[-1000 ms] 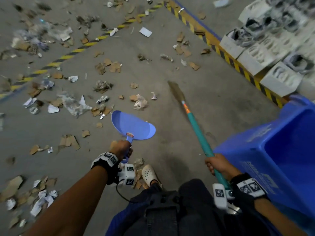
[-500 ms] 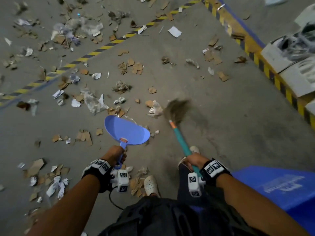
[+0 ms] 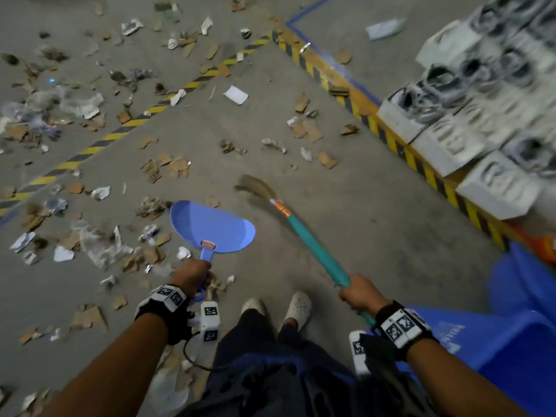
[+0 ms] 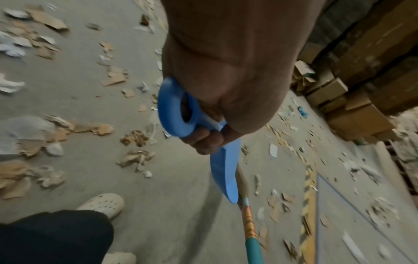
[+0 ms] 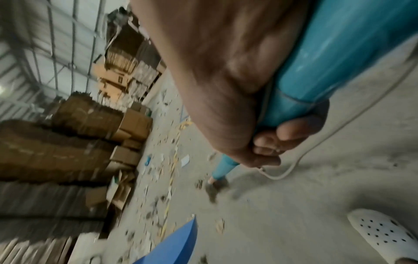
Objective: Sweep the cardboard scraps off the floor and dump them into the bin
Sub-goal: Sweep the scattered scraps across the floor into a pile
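My left hand (image 3: 192, 273) grips the handle of a blue dustpan (image 3: 212, 227), whose pan is held low over the grey floor ahead of my feet; the wrist view shows the fingers (image 4: 203, 141) curled round the looped handle (image 4: 174, 109). My right hand (image 3: 358, 293) holds the teal broom handle (image 3: 314, 246), with fingers (image 5: 269, 141) wrapped round it. The blurred bristles (image 3: 255, 188) lie just right of the dustpan's far edge. Cardboard scraps (image 3: 176, 167) and paper bits lie scattered over the floor, mostly to the left and ahead. The blue bin (image 3: 511, 341) stands at my right.
Yellow-black hazard tape (image 3: 373, 121) marks the floor ahead and to the right. White moulded trays (image 3: 481, 121) are stacked beyond it at the right. My two white shoes (image 3: 296, 308) stand between the hands. Cardboard bales and boxes (image 5: 68, 135) line the far side.
The broom head has swung back out to the right and forward from beside the dustpan. The view turned right, so the bin and trays show again. The dustpan stays in the left hand.
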### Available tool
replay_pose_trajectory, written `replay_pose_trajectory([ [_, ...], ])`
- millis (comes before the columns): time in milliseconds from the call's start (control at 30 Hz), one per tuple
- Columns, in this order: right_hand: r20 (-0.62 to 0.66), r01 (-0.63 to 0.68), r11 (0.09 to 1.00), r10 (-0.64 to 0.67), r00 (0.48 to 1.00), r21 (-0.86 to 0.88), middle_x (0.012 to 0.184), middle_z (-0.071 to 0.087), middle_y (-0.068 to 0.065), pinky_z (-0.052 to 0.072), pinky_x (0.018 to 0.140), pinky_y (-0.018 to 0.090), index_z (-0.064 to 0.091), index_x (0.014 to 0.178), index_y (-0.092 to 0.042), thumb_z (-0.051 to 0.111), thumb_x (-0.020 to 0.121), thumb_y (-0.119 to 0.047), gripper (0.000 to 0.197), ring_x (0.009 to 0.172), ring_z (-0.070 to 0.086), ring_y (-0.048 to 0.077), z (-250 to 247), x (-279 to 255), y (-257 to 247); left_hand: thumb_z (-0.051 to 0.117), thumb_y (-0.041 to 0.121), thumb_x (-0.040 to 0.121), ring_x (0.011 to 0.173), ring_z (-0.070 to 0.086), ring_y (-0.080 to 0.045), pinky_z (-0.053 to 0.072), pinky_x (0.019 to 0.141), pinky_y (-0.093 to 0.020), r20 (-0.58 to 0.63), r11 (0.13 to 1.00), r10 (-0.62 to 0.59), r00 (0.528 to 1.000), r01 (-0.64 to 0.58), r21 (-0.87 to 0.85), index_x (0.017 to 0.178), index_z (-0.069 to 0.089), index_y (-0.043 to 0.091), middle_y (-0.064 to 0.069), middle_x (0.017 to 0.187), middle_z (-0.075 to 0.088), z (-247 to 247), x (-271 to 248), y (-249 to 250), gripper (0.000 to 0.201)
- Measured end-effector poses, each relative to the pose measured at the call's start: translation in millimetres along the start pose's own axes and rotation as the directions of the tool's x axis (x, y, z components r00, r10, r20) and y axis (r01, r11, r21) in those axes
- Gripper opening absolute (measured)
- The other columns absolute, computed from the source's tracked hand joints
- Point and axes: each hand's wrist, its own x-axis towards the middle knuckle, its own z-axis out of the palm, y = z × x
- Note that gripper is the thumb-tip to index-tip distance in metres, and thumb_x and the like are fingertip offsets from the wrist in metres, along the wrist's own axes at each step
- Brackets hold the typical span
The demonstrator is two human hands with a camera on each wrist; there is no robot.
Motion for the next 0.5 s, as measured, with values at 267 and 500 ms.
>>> replay_pose_trajectory([
  [267, -0.134, -0.173, 0.848, 0.273, 0.953, 0.501, 0.036, 0.036, 0.002, 0.024, 0.030, 0.013, 0.047, 0.063, -0.007, 0.050, 0.091, 0.002, 0.030, 0.023, 0.030, 0.010, -100.6, 41.8, 4.6, 0.038, 0.003, 0.101, 0.039, 0.059, -0.018, 0.053, 0.042, -0.026, 0.238, 0.988, 0.107, 0.965, -0.076, -0.138, 0.082, 0.048, -0.006, -0.020, 0.066, 0.056, 62.2, 36.0, 110.8, 0.023],
  [500, -0.112, -0.229, 0.902, 0.287, 0.951, 0.367, 0.029, 0.038, 0.002, 0.035, 0.044, 0.026, 0.043, 0.042, -0.005, 0.045, 0.088, 0.003, 0.047, 0.039, 0.040, 0.021, -177.8, 136.1, -81.7, 0.029, 0.003, 0.102, 0.049, 0.046, -0.021, 0.046, 0.036, -0.023, 0.400, 0.982, -0.009, 0.916, 0.083, -0.168, 0.077, 0.036, 0.008, -0.011, 0.066, 0.039, 73.5, 87.7, 201.1, 0.026],
])
